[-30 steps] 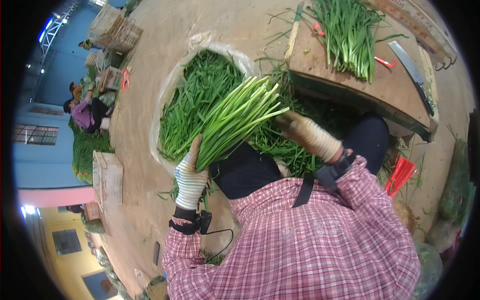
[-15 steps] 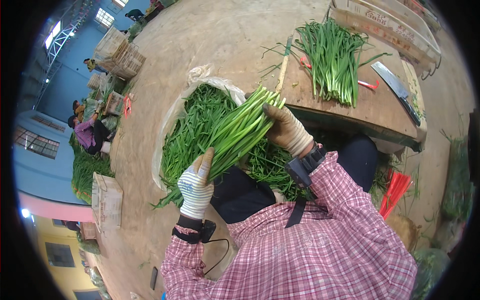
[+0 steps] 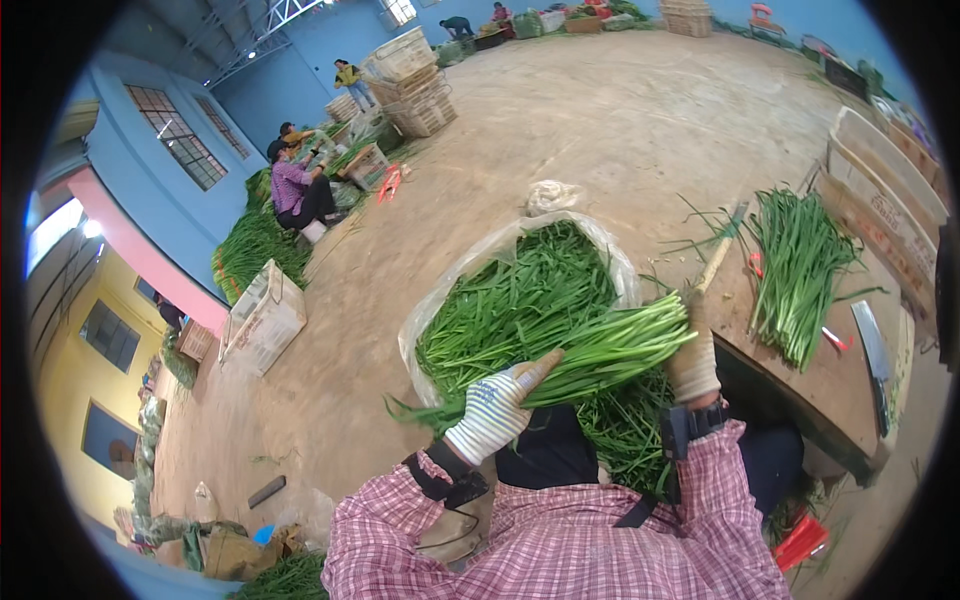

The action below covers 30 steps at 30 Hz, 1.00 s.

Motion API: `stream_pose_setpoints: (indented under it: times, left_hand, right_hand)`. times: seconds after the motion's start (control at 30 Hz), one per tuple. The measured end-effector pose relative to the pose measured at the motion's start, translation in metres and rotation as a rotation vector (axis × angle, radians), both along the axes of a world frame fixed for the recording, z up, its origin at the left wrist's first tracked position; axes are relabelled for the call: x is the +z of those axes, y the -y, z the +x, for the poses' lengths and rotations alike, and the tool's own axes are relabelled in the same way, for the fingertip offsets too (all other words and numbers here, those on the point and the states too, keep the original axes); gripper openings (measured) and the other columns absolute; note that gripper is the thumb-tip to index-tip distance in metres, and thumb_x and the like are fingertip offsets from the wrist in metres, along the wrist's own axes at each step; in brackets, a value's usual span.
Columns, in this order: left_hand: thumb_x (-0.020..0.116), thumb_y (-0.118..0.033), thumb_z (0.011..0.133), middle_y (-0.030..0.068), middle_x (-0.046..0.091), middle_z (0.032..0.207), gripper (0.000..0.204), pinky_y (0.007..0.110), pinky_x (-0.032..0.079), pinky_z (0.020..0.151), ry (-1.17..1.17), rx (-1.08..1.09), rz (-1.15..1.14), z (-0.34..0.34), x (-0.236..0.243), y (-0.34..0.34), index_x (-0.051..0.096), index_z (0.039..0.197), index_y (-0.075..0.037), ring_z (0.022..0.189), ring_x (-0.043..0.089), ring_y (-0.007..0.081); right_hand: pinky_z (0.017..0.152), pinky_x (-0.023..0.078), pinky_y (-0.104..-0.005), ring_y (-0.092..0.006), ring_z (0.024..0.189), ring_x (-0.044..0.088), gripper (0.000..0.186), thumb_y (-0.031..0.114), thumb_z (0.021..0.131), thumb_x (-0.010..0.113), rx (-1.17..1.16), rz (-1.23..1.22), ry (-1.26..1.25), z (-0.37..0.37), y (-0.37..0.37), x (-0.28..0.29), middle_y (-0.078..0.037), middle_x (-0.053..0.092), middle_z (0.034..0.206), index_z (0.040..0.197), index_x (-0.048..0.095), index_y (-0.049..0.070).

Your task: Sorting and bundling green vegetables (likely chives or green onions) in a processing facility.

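A bunch of garlic chives [image 3: 620, 338] lies across both my hands over my lap, its pale stem ends pointing right. My left hand [image 3: 490, 410], in a striped glove with brown fingertips, is closed around the leafy side, thumb on top. At the stem ends, my right hand [image 3: 694, 362], in a brown glove, grips the bunch; its fingers are partly hidden behind the stems. Just beyond stands an open clear plastic bag [image 3: 410, 335] full of loose green leaves [image 3: 530, 275]. More loose greens [image 3: 630, 430] lie beneath the bunch by my legs.
On a low wooden table [image 3: 720, 310] at right are another chive pile [image 3: 800, 280] over a red tie [image 3: 755, 264], a cleaver [image 3: 873, 345] and a wooden strip [image 3: 722, 250]. Crates [image 3: 880, 200] stand behind it. Red strips [image 3: 800, 542] lie lower right. A person [image 3: 295, 190] sits far left.
The view has swung right and up, showing more of the floor and back wall. The bunch has tipped from a steep slant to nearly level, still between both hands.
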<state>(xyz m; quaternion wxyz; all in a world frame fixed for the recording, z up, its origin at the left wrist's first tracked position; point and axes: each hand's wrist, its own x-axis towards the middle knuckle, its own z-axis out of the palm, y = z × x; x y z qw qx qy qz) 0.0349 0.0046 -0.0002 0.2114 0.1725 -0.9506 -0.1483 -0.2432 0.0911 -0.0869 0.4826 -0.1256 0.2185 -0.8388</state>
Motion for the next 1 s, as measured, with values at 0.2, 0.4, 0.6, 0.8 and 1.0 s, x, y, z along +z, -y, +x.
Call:
stream_pose_setpoints:
  times: [0.2, 0.4, 0.6, 0.8, 1.0]
  left_hand:
    - [0.06, 0.008, 0.08, 0.0014, 0.065, 0.115, 0.078, 0.022, 0.05, 0.07, -0.169, 0.165, 0.927, 0.007, -0.003, 0.006, 0.035, 0.151, -0.009, 0.079, 0.056, 0.0048]
    - [0.063, 0.004, 0.08, 0.0071, 0.062, 0.128, 0.085, 0.026, 0.05, 0.091, 0.026, 0.062, 0.867, -0.001, -0.005, -0.01, 0.024, 0.154, -0.01, 0.106, 0.06, 0.0109]
    - [0.063, 0.001, 0.083, 0.0092, 0.058, 0.136, 0.082, 0.027, 0.045, 0.101, 0.253, 0.001, 0.798, -0.007, -0.001, -0.026, 0.022, 0.154, -0.006, 0.118, 0.054, 0.0113]
    - [0.063, -0.006, 0.084, 0.0087, 0.068, 0.119, 0.077, 0.026, 0.048, 0.094, 0.191, -0.107, 0.898, -0.006, -0.011, -0.029, 0.029, 0.153, -0.009, 0.101, 0.06, 0.008]
    - [0.072, -0.005, 0.084, 0.0053, 0.063, 0.125, 0.07, 0.027, 0.046, 0.099, 0.16, -0.218, 1.088, -0.016, 0.002, -0.026, 0.038, 0.146, -0.001, 0.11, 0.055, 0.0086]
  right_hand:
    - [0.117, 0.025, -0.0487, -0.0346, 0.139, 0.032, 0.114, 0.074, 0.068, 0.067, 0.142, -0.145, 0.111, 0.023, -0.012, -0.034, -0.019, 0.033, 0.151, 0.146, 0.03, -0.001]
    - [0.113, 0.033, -0.0453, -0.028, 0.13, 0.044, 0.094, 0.058, 0.071, 0.079, 0.212, -0.185, 0.024, 0.034, -0.003, -0.007, -0.009, 0.047, 0.141, 0.143, 0.041, 0.01]
    - [0.103, 0.046, -0.045, -0.028, 0.121, 0.055, 0.071, 0.035, 0.085, 0.074, 0.032, -0.194, 0.092, 0.029, -0.004, 0.027, -0.012, 0.05, 0.142, 0.142, 0.042, 0.006]
    - [0.1, 0.048, -0.0491, -0.0283, 0.109, 0.062, 0.058, 0.02, 0.085, 0.072, 0.036, -0.266, 0.15, 0.014, -0.015, 0.016, -0.009, 0.061, 0.129, 0.138, 0.05, 0.012]
    - [0.095, 0.051, -0.0499, -0.0321, 0.104, 0.063, 0.034, 0.025, 0.086, 0.069, -0.022, -0.12, 0.127, 0.018, -0.03, 0.066, -0.016, 0.067, 0.113, 0.113, 0.064, 0.005]
